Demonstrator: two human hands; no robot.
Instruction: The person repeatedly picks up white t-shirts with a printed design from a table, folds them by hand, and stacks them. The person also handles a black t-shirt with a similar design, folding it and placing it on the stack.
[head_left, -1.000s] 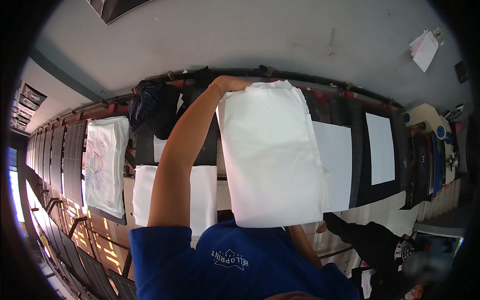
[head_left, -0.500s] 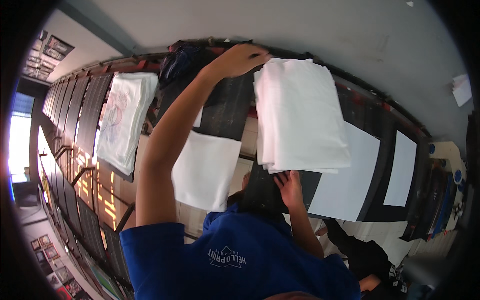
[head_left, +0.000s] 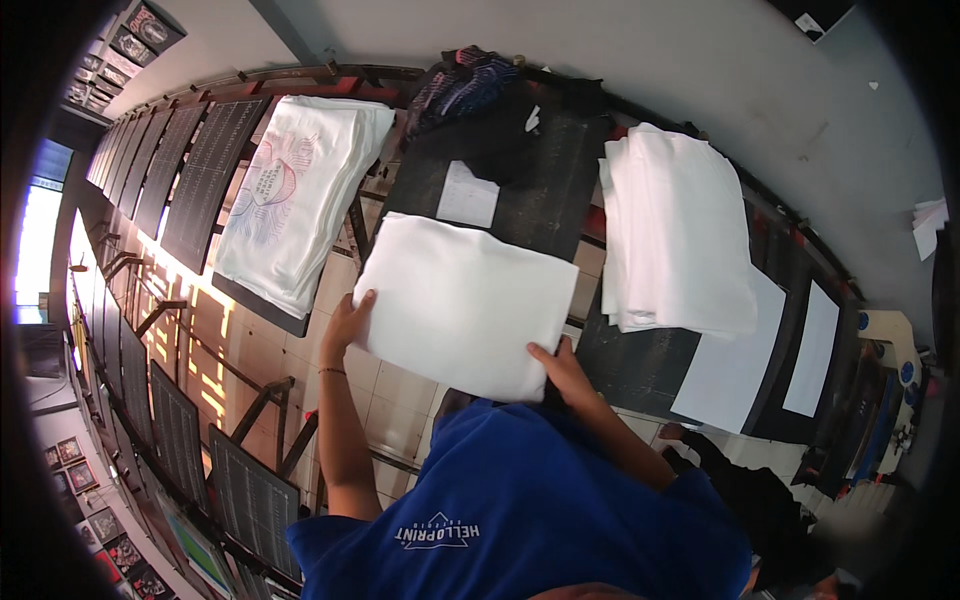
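A rectangular piece of white fabric [head_left: 465, 305] lies in front of me, over the near end of a black board. My left hand [head_left: 348, 322] grips its left edge, thumb on top, the other fingers partly hidden beneath. At its lower right corner my right hand [head_left: 562, 368] is closed on the edge, thumb above the cloth. To the right, a thick stack of white fabric [head_left: 680, 235] rests on another black board [head_left: 640, 360], apart from both hands. Just beyond the held piece lies a small pale paper sheet [head_left: 467, 195].
A stack of printed white fabric [head_left: 295, 200] covers a board on the left. Dark cloth [head_left: 475, 115] is heaped at the back. White sheets [head_left: 735, 355] lie on boards at right. Bare dark boards [head_left: 205, 185] line the far left. Another person in black [head_left: 745, 505] is at lower right.
Both hands have left the right-hand fabric stack and now hold the white piece in the middle. My left hand came down and left. The view has shifted, showing more of the left stack.
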